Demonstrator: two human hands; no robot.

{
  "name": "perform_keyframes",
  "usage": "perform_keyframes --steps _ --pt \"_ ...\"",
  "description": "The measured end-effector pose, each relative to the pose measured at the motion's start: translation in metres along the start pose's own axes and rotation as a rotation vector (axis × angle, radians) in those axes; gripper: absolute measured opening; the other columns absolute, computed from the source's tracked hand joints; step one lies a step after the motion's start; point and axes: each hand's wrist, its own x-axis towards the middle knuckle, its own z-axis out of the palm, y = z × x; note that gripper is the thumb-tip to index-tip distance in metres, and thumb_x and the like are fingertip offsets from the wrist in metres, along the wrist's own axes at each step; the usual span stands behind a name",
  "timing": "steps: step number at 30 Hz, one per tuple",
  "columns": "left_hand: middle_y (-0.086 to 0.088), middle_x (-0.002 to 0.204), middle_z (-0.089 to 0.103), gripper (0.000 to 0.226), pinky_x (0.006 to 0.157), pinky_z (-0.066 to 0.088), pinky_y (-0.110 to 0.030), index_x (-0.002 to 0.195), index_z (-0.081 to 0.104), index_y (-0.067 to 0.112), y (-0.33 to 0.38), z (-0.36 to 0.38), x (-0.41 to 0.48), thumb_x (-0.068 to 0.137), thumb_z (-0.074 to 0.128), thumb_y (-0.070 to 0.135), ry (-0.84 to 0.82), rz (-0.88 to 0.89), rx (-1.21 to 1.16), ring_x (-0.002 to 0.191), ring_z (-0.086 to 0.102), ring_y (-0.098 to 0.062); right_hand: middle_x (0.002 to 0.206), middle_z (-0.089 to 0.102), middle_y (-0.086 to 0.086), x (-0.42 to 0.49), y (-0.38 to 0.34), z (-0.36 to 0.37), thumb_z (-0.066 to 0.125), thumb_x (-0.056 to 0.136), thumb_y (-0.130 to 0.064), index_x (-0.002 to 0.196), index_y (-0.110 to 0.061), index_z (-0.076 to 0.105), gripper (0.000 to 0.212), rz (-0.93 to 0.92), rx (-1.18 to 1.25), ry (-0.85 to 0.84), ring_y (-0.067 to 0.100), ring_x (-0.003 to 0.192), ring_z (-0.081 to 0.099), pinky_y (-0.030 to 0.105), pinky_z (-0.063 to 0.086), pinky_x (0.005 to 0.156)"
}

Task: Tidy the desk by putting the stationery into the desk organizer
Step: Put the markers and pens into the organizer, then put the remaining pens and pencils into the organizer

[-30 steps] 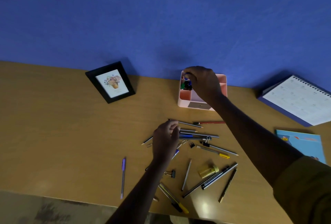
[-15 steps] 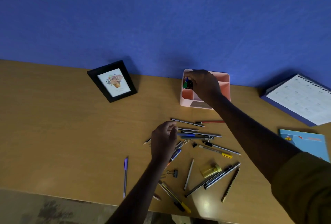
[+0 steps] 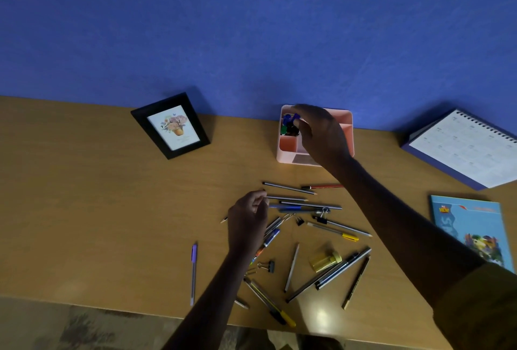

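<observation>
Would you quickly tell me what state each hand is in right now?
Left hand: pinching the end of a grey pencil.
Right hand: over the organizer; grip on blue clips cannot be told.

We're reading the blue booklet on the right: one yellow word, "NEW", in its top left corner, and the rest of the cover print is too blurred. The calendar shows a grid, digits illegible. The caption in the picture frame and the grey label on the desk organizer are both unreadable.
</observation>
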Motion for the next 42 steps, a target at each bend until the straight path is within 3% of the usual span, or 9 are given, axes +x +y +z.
perform_keyframes --steps 7,12,17,20,25,32,36,42 --pt "0.011 0.111 0.078 0.022 0.079 0.048 -0.002 0.122 0.076 0.019 -0.008 0.000 -0.012 0.102 0.068 0.023 -0.016 -0.010 0.026 0.097 0.067 0.013 0.135 0.072 0.006 -0.089 0.003 -0.024 0.073 0.101 -0.016 0.130 -0.012 0.070 0.029 0.117 0.174 0.012 0.025 0.123 0.072 0.043 0.065 0.095" --pt "0.009 0.105 0.080 0.020 0.075 0.051 -0.004 0.117 0.079 0.018 -0.012 0.011 -0.035 0.099 0.070 0.016 -0.071 -0.010 0.032 0.091 0.070 0.010 0.118 0.078 0.001 -0.168 0.017 -0.026 0.070 0.102 -0.010 0.124 -0.014 0.074 0.023 0.183 0.256 -0.064 0.009 0.104 0.075 0.039 0.066 0.081" --pt "0.007 0.099 0.080 0.021 0.068 0.052 -0.009 0.115 0.078 0.019 -0.021 0.033 -0.070 0.095 0.074 0.017 -0.162 -0.011 0.126 0.079 0.068 0.008 0.109 0.076 -0.004 -0.241 0.024 -0.019 0.073 0.099 -0.007 0.116 -0.017 0.075 0.020 0.302 0.259 -0.127 0.002 0.097 0.072 0.036 0.065 0.076" --pt "0.006 0.100 0.080 0.020 0.068 0.052 -0.011 0.115 0.077 0.020 -0.028 0.050 -0.088 0.096 0.073 0.016 -0.204 -0.016 0.209 0.082 0.069 0.004 0.106 0.077 -0.008 -0.270 0.028 -0.013 0.076 0.097 -0.008 0.116 -0.018 0.076 0.022 0.375 0.276 -0.153 0.000 0.093 0.073 0.036 0.065 0.073" --pt "0.008 0.092 0.079 0.010 0.058 0.046 -0.005 0.107 0.078 0.019 -0.026 0.063 -0.100 0.101 0.070 0.019 -0.198 0.011 0.258 0.071 0.061 0.012 0.103 0.077 -0.011 -0.295 0.027 -0.009 0.078 0.095 -0.005 0.113 -0.017 0.078 0.021 0.428 0.268 -0.149 -0.001 0.093 0.074 0.033 0.065 0.075" --pt "0.001 0.097 0.071 0.015 0.066 0.047 -0.020 0.107 0.075 0.016 -0.034 0.045 -0.080 0.099 0.066 0.007 -0.031 0.016 0.341 0.084 0.065 -0.010 0.099 0.076 -0.011 -0.306 0.014 -0.004 0.074 0.098 -0.008 0.111 -0.019 0.077 0.017 0.402 0.254 -0.206 0.003 0.087 0.073 0.035 0.065 0.071" --pt "-0.001 0.095 0.072 0.009 0.067 0.041 -0.023 0.105 0.077 0.015 -0.043 0.040 -0.070 0.097 0.074 0.014 -0.066 0.010 0.406 0.084 0.064 -0.013 0.101 0.076 -0.010 -0.306 0.006 -0.003 0.074 0.098 -0.010 0.112 -0.019 0.076 0.017 0.401 0.263 -0.218 0.000 0.090 0.072 0.031 0.064 0.074" --pt "0.001 0.094 0.072 0.010 0.065 0.045 -0.022 0.105 0.078 0.016 -0.044 0.042 -0.069 0.095 0.077 0.018 -0.115 0.027 0.469 0.083 0.063 -0.010 0.104 0.078 -0.007 -0.296 -0.006 -0.005 0.073 0.099 -0.009 0.113 -0.015 0.077 0.016 0.383 0.268 -0.218 -0.002 0.091 0.072 0.027 0.064 0.075"
